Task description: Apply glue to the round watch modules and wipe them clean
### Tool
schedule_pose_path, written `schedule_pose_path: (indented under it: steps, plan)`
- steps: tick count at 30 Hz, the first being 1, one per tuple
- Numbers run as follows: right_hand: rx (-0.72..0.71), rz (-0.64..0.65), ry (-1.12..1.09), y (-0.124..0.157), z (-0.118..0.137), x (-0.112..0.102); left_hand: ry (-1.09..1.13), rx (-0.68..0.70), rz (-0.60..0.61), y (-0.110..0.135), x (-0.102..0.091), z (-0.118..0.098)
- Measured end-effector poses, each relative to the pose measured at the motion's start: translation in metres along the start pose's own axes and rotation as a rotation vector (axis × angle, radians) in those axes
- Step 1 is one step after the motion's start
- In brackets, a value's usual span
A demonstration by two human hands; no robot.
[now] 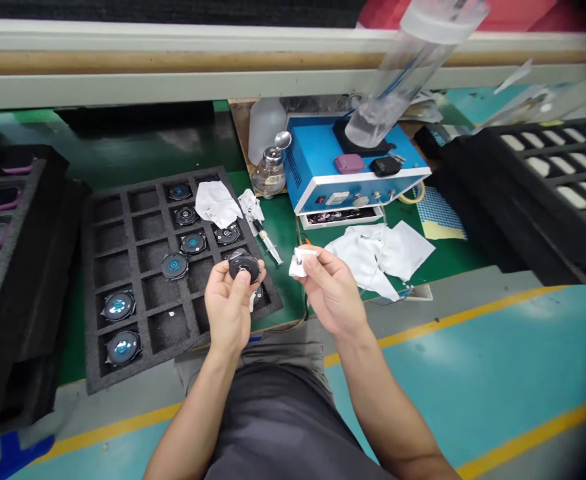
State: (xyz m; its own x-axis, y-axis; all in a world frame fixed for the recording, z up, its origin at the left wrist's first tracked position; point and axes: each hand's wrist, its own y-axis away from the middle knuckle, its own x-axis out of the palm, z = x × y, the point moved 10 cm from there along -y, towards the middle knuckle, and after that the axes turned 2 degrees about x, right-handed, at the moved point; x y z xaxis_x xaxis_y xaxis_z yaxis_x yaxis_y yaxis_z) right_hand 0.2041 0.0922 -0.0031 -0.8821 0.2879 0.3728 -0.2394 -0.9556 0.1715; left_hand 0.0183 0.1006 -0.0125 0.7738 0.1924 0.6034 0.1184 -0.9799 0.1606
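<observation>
My left hand (229,303) grips a round black watch case (243,265), thumb across its face and fingers around its edge. In my right hand (333,288) a small folded white cloth (301,261) with dark smudges is pinched between thumb and fingers, a short way right of the watch case and apart from it. Beneath the left hand lies a dark foam tray (147,283) with square pockets; several round watch cases (175,265) sit in it. A crumpled white cloth (217,203) rests on the tray's far right corner. Beside it lies a syringe (269,241).
A blue control box (317,157) carries a clear cylinder (393,83). Left of it stands a glass pump bottle (271,172). White cloths (360,253) lie at the right front. Stacked foam trays stand at the left (20,267) and right (517,193).
</observation>
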Motion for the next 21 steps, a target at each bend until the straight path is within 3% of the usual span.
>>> schedule_pose_path:
  steps: [8,14,21]
  plan:
    - [-0.033,0.010,0.045,0.008,0.000,0.009,0.025,-0.191,0.083,0.003,0.003,0.012]
    - [-0.154,0.071,0.108,0.014,0.014,0.026,0.039,-0.194,0.105,0.003,0.007,0.011]
    - [-0.232,0.118,0.376,0.013,0.018,0.040,0.012,-0.147,0.076,0.004,0.005,0.012]
